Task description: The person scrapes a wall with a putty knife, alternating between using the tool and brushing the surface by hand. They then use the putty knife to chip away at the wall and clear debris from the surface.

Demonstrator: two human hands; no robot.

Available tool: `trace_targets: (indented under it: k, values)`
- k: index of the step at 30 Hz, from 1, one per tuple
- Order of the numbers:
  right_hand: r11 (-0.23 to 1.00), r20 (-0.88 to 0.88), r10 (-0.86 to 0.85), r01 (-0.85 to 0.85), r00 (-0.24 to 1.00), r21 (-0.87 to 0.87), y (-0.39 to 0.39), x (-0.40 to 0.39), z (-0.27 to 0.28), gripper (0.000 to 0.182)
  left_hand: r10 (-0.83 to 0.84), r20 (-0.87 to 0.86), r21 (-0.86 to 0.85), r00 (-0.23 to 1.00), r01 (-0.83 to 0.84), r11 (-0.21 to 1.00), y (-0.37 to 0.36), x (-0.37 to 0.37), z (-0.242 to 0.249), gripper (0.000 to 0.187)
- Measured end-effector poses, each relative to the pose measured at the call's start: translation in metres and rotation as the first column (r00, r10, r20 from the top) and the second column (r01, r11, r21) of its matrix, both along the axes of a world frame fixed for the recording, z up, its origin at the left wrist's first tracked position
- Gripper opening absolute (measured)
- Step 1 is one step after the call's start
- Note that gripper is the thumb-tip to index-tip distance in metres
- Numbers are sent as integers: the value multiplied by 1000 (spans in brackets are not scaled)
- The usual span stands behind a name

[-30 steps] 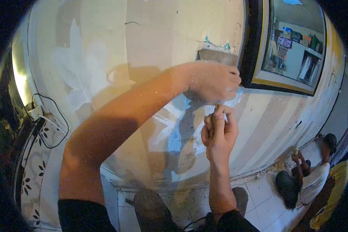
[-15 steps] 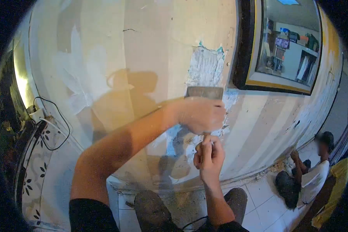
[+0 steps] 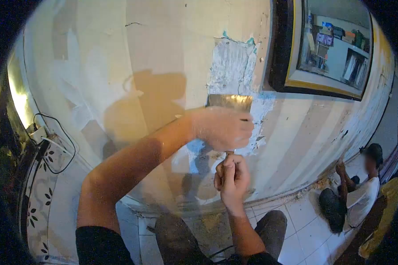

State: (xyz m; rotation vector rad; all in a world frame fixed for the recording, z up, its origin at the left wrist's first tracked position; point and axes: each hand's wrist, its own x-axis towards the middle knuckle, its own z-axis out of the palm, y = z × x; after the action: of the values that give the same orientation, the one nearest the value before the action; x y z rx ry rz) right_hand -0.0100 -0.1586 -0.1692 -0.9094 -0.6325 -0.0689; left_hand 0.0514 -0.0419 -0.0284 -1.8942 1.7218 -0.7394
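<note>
A wide scraper's metal blade lies at the lower end of a bare, whitish patch on the wall, catching the light along its top edge. My left hand, a little blurred, is closed around the scraper just below the blade. Beneath it, my right hand is closed with its fingers curled at the lower end of the handle. Most of the handle is hidden by the hands. Torn paint or paper edges show around the patch.
A framed mirror hangs at upper right. At lower right, a person sits on the tiled floor by the wall, near crumbled debris. A socket with a plug and black cable is at left.
The view has shifted slightly. The blade, dull before, now shines along its edge, so its tilt to the light looks different. Both hands keep their hold on the scraper.
</note>
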Motion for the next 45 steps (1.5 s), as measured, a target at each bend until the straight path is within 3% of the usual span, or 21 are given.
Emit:
trace_targets:
  k: [3,8,10,17,19,25,28,32,34,41,43,45]
  values:
    - [995,133,-74,83,988,-63,1,15,25,13,7,123,6,992,-7,1000,3,7,26,16]
    - [992,99,-77,87,992,-91,2,6,4,13,47,153,21,987,-51,998,3,-2,6,15]
    - [996,10,-56,57,998,-66,0,1,-10,13,18,19,-29,1000,-18,999,4,-2,-10,17]
    - [1000,-59,-11,10,998,-11,2,-7,-16,12,74,32,31,997,-75,997,5,-7,-20,16]
    - [993,8,-53,54,999,-107,4,-6,-34,11,70,-11,2,997,-70,998,7,-6,-36,16]
    - [998,-5,-47,46,999,-50,5,-1,-17,11,51,45,40,998,-52,998,9,-1,-16,16]
    - [999,-50,-32,30,998,-43,7,-5,-29,11,7,36,-46,999,-5,999,9,-2,-30,15]
    - [999,-17,-32,32,999,-15,9,-1,-23,11,38,4,11,999,-38,999,8,-1,-19,15]
    - [992,31,-85,88,996,-92,8,5,-19,13,56,75,95,996,-63,994,9,1,-10,17]
    - [994,-7,-96,95,995,-57,13,6,-16,12,-5,0,40,1000,5,999,10,6,-8,19]
    - [990,116,-133,138,984,-37,17,15,22,12,17,150,25,988,-21,999,10,8,26,20]
    - [988,149,-145,151,978,-27,19,17,22,12,59,111,38,992,-63,997,11,4,30,20]
